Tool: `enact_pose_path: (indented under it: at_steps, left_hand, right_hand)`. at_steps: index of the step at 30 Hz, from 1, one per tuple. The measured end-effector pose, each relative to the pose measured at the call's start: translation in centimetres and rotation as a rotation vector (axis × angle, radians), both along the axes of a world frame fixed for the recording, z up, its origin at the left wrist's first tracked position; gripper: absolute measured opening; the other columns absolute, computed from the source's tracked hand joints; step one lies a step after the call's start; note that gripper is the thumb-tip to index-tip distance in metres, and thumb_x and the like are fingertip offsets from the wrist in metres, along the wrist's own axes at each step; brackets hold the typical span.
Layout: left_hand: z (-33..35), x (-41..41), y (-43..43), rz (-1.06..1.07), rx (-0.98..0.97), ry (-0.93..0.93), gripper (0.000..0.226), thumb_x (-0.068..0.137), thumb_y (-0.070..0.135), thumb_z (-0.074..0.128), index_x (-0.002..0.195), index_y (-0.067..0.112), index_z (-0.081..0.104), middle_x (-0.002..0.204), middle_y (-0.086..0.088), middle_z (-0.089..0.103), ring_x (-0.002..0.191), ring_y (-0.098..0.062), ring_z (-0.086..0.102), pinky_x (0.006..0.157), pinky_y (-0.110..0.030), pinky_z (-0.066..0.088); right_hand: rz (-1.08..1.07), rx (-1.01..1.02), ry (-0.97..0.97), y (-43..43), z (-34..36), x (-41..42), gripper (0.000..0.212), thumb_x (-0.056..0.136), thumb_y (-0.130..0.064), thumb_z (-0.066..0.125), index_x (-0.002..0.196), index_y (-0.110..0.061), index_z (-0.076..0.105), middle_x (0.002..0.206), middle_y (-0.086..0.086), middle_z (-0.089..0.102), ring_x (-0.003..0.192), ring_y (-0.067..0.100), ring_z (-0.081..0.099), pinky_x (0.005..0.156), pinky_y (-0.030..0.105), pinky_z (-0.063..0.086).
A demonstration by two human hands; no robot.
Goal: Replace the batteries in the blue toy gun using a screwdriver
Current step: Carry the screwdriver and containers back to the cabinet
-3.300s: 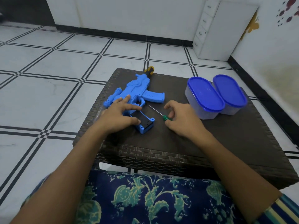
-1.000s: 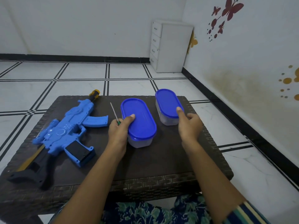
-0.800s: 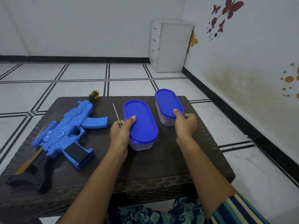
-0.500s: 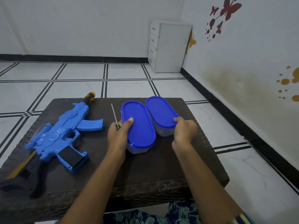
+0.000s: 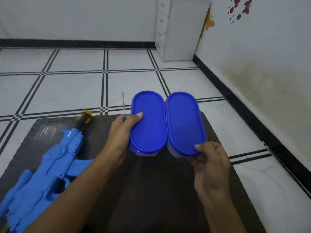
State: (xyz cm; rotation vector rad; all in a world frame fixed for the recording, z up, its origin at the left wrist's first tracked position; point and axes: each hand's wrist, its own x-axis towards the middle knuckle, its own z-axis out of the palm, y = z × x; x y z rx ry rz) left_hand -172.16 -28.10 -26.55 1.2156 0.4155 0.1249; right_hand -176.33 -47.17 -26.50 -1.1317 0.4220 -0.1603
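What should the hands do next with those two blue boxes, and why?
Probably lift the lid off one box. Both boxes, left and right, sit closed side by side on the table, each under a hand: left hand, also holding the screwdriver, right hand. The toy gun lies untouched.

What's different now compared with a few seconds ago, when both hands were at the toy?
Both hands left the blue plastic toy gun. The left hand picked up the thin screwdriver and grips one blue-lidded oval container; the right hand slid the other against it. The gun stays on the dark table.
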Motion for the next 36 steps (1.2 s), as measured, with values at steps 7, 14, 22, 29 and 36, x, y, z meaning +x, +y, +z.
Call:
enact_pose_path:
  at_steps: [7,14,22,29,36]
  left_hand:
    - [8.9,0.3,3.2,0.014,0.0,0.099,0.026,0.083,0.023,0.068,0.068,0.017,0.048,0.08,-0.004,0.068,0.075,-0.02,0.069,0.056,-0.029,0.053]
    - [26.9,-1.8,4.5,-0.022,0.048,0.161,0.028,0.084,0.019,0.068,0.069,0.016,0.044,0.078,-0.004,0.062,0.07,-0.017,0.064,0.057,-0.029,0.05]
    - [44.9,-4.9,8.5,0.029,-0.114,0.118,0.014,0.081,0.015,0.067,0.08,0.011,0.053,0.091,-0.007,0.067,0.084,-0.026,0.066,0.064,-0.034,0.053]
    - [48.6,-9.9,21.1,0.077,-0.257,0.14,0.055,0.067,0.03,0.072,0.115,0.007,0.059,0.12,-0.015,0.064,0.108,-0.037,0.062,0.075,-0.042,0.053]
    - [50.3,-14.3,39.7,0.141,-0.167,0.139,0.045,0.066,0.031,0.073,0.104,0.01,0.061,0.116,-0.014,0.066,0.108,-0.037,0.062,0.088,-0.052,0.05]
  right_hand:
    - [0.282,0.064,0.04,2.4,8.5,1.5,0.051,0.082,0.011,0.05,0.128,-0.01,0.058,0.118,0.015,0.067,0.103,0.032,0.066,0.084,0.048,0.052]
    - [0.423,0.017,0.246,3.7,27.1,1.0,0.023,0.044,0.0,0.042,0.044,-0.023,0.045,0.056,-0.004,0.041,0.051,0.012,0.036,0.043,0.021,0.026]
    - [0.545,0.029,0.254,7.3,45.1,-0.4,0.032,0.064,-0.01,0.059,0.096,-0.008,0.059,0.097,0.005,0.068,0.092,0.026,0.064,0.073,0.038,0.048]
    - [0.669,0.017,0.193,20.4,50.5,-1.4,0.014,0.089,-0.021,0.063,0.099,-0.016,0.071,0.104,0.004,0.074,0.098,0.027,0.069,0.083,0.045,0.055]
    - [0.716,0.095,0.303,39.3,50.9,-5.0,0.039,0.085,-0.025,0.068,0.122,-0.014,0.063,0.116,0.01,0.071,0.106,0.031,0.067,0.074,0.04,0.058]
